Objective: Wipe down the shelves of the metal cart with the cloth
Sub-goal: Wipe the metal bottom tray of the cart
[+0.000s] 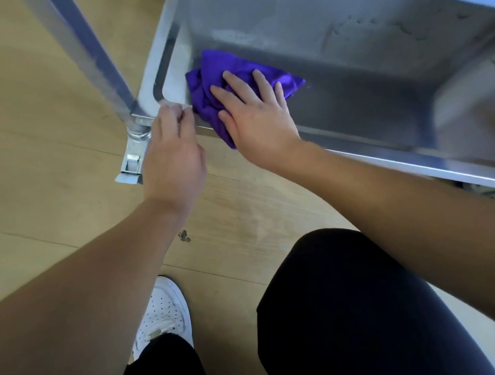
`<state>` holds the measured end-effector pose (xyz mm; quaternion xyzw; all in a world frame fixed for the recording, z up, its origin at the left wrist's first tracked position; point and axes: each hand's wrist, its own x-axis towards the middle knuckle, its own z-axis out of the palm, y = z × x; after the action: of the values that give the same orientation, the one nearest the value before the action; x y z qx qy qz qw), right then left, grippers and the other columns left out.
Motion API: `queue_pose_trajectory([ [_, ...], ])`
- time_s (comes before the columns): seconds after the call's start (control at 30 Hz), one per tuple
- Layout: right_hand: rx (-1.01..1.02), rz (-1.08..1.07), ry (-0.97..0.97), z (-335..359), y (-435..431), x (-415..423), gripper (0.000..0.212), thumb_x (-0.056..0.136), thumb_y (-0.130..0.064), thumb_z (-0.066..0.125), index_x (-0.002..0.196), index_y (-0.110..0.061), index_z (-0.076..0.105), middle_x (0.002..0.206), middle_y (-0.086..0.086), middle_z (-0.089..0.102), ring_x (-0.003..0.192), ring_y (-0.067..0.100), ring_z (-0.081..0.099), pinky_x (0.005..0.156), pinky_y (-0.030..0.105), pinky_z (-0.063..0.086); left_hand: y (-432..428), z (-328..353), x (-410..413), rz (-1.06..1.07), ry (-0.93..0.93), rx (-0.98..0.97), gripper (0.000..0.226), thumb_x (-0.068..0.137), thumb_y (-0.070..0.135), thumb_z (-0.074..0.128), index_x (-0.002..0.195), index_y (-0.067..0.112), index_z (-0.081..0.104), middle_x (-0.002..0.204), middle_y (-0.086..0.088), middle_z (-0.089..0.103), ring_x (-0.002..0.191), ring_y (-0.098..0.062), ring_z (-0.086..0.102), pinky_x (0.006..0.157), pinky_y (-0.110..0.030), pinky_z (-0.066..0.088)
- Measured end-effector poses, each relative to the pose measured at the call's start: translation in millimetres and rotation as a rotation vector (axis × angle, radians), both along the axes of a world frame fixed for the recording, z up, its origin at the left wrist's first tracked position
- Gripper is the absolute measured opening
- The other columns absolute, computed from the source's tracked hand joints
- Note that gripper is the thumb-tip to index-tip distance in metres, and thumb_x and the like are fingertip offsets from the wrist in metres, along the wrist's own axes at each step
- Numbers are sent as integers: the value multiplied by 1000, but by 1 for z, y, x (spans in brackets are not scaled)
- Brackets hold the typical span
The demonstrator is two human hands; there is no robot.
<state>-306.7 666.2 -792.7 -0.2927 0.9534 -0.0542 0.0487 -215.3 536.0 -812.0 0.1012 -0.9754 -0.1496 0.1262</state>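
- One view only, from the head camera, and in it we crouch at the cart's bottom shelf (353,86), a shallow metal tray with raised rims.
- Our right hand (257,116) lies flat, fingers spread, pressing the purple cloth (211,74) onto the shelf floor; this grip is released, a press more than a clasp.
- The cloth sits bunched in the tray's near-left corner, at about 11 o'clock from the middle of the view, and one fold hangs over the front rim.
- Our left hand (172,147) grips the rim at that corner, just beside the cloth, fingers curled on the metal edge to steady the cart; that grip is clenched on the rim.
- The corner post (94,56) rises toward 11 o'clock, with a caster (132,167) below it on the wooden floor (24,123).
- Progress, as we judge it: wiping is under way on this shelf. Toward 2 o'clock the metal shows dull smears and marks, so most of this tray looks left to do.
- The shelf above appears only as an edge at 1 o'clock; we cannot tell whether it is clean.
- The cloth looks soft, crumpled and uneven.
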Motion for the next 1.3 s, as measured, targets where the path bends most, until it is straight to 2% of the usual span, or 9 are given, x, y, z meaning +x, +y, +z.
queue_pose_trajectory([
  [0.13,-37,-28,-86,1,-54,-40,45,104,-40,23,149,-38,23,161,-11,14,148,33,5,119,56,4,5,1,-2,4,-84,-29,51,86,4,46,136,-6,43,135,-22,43,131,-39,38,103,-44,43],
  [0.33,-59,-40,-50,-2,-46,-52,45,103,-41,24,148,-39,25,160,-12,17,148,28,7,120,51,6,13,13,-14,52,-112,-107,41,86,16,44,121,-3,54,121,-19,50,120,-36,47,98,-42,41],
  [0.43,-78,-110,-34,-3,-10,-60,44,103,-41,27,147,-38,28,159,-11,20,148,28,10,120,51,8,20,18,-25,-39,-38,-132,33,87,21,43,107,4,62,112,-14,54,105,-33,52,87,-42,43],
  [0.5,-78,-161,-21,-5,15,-65,45,103,-42,28,147,-38,29,159,-11,20,147,28,12,120,51,9,32,21,-32,-151,11,-112,29,86,20,50,107,7,64,110,-11,56,102,-30,54,86,-41,44],
  [0.63,-95,-254,5,-8,65,-73,45,103,-42,30,147,-36,30,159,-10,21,147,29,14,120,51,11,74,24,-47,-323,27,-100,31,85,20,52,111,8,64,112,-10,58,105,-29,55,86,-42,48],
  [0.83,-99,-401,59,-14,141,-77,44,102,-43,32,145,-37,34,157,-9,25,145,28,18,119,51,15,139,22,-71,-431,-2,-91,29,86,18,52,111,11,64,114,-7,58,106,-30,55,85,-42,45],
  [0.97,-94,-561,103,-16,211,-74,44,101,-43,33,144,-36,35,156,-9,27,144,28,21,117,50,17,180,17,-76,-543,23,-52,22,88,17,51,104,14,66,118,-3,59,108,-24,56,83,-36,45],
  [1.1,-90,-697,108,-15,282,-61,43,101,-44,33,143,-37,37,156,-9,29,143,28,23,117,51,19,216,12,-79,-618,55,-32,18,89,17,50,96,18,66,116,0,59,106,-18,58,72,-31,45],
  [1.3,-71,-861,81,-10,383,-48,44,101,-43,31,145,-37,35,158,-10,24,146,30,15,118,52,16,259,10,-91,-665,65,-25,21,92,19,49,94,21,69,115,5,62,103,-16,59,57,-25,37],
])
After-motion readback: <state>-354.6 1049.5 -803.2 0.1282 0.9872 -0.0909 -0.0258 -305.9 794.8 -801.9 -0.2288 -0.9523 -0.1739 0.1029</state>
